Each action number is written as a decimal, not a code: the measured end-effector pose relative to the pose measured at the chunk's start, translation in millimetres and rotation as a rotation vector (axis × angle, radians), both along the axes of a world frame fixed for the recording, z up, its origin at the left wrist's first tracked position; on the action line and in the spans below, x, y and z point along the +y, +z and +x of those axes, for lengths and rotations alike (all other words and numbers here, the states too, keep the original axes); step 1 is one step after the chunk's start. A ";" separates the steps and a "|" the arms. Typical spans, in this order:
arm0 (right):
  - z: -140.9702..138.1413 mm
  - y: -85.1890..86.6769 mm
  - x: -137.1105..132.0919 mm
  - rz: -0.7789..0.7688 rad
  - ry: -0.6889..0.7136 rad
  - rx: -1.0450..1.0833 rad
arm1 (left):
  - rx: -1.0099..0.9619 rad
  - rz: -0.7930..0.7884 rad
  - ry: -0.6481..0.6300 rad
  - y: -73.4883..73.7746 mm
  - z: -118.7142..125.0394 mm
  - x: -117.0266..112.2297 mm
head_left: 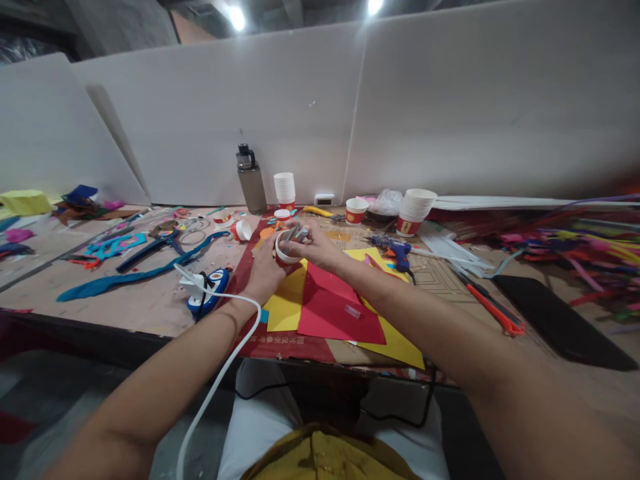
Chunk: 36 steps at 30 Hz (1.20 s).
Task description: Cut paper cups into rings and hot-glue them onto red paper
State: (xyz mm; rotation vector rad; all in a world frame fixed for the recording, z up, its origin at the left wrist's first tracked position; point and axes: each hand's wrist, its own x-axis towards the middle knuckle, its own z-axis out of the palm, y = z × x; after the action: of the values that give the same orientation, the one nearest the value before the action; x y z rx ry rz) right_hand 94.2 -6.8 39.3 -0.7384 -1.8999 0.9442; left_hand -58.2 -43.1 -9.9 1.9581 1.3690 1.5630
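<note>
Above the coloured paper, my left hand [266, 267] is wrapped round a white paper cup [283, 252], its open rim tilted toward me. My right hand [316, 248] is closed at the cup's mouth on a small grey, metallic-looking tool [299, 233]; its exact kind is too small to make out. Red paper [337, 300] lies under my wrists, over yellow sheets [285, 307]. Just beyond my hands stands a short red-and-white cup [283, 215], and another cup [243, 231] lies on its side to the left.
Along the back stand a bottle [253, 183], cup stacks [285, 187] [416, 212] and a single cup [357, 210]. A blue power strip [209, 293] with a white cable lies left. At right are a glue gun [400, 255], orange-handled scissors [495, 310] and a black phone [560, 323].
</note>
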 end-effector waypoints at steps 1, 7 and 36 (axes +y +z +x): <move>-1.6 0.7 0.7 -0.028 0.022 0.032 | -0.001 0.000 -0.005 0.5 1.1 -1.0; -5.1 4.6 5.5 0.020 -0.017 0.144 | -0.028 0.033 -0.003 3.0 3.2 -5.5; -5.0 20.3 35.4 -0.195 -0.051 0.071 | -0.173 -0.101 0.058 1.0 -5.7 6.1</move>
State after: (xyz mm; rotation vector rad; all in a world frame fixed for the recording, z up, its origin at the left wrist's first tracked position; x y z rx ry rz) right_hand 89.2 28.6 59.6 -0.8521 -1.7364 1.1201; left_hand -63.9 -37.1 -8.9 1.6965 1.4144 1.6143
